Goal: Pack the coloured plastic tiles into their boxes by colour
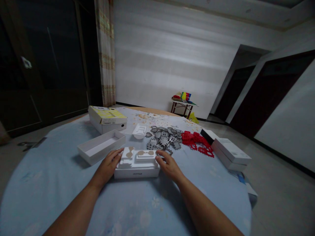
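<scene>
In front of me on the table stands a white box [136, 173], its near wall marked with small dark print. A white moulded packaging insert [147, 165] sits in its top, with raised blocks and brown figure-eight patches. My left hand [107, 167] is at the left end, its curled fingers against the insert's edge. At the right end, my right hand [170, 166] bends its thumb and fingers over the insert's corner. Between them the two hands hold the insert from both sides; whether its rim is fully inside the box I cannot tell.
Left of the box lies a shallow open white box part [102, 147], with a yellow-and-white box [107, 119] behind. Beyond are a small white moulded piece [140, 131], grey gear-edged pieces [163, 137] and red pieces [197, 141]. White boxes [231, 152] stand at the right edge.
</scene>
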`<state>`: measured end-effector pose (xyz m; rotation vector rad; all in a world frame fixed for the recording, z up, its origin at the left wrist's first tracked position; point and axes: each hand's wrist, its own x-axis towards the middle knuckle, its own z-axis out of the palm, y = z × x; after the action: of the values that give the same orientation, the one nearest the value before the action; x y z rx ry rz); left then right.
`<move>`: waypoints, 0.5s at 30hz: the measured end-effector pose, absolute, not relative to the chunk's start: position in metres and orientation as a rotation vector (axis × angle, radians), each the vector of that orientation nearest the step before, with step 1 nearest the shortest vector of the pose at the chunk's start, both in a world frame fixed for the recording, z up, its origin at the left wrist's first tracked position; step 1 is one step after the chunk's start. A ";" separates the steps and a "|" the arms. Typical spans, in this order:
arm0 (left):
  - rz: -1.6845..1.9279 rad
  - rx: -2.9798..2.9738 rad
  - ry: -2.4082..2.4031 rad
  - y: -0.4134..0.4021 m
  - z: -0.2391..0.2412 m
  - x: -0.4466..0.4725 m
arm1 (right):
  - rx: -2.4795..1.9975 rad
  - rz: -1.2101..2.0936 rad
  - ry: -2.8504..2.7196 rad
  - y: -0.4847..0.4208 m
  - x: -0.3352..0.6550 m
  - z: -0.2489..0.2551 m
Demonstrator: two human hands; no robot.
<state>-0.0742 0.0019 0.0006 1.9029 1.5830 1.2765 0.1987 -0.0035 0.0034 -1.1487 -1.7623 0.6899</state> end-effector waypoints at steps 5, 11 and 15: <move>1.246 1.921 1.554 0.003 0.001 -0.075 | -1.165 0.608 -1.788 -0.006 0.199 0.009; 1.252 1.918 1.554 0.002 0.003 -0.074 | -1.053 0.592 -1.928 -0.010 0.195 0.010; 1.244 1.905 1.551 0.002 0.002 -0.075 | -1.052 0.636 -1.915 -0.009 0.194 0.006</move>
<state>-0.0750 0.0023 0.0025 1.9049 1.5510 1.2444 0.1941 -0.0092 0.0061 -1.0519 -1.9147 0.6357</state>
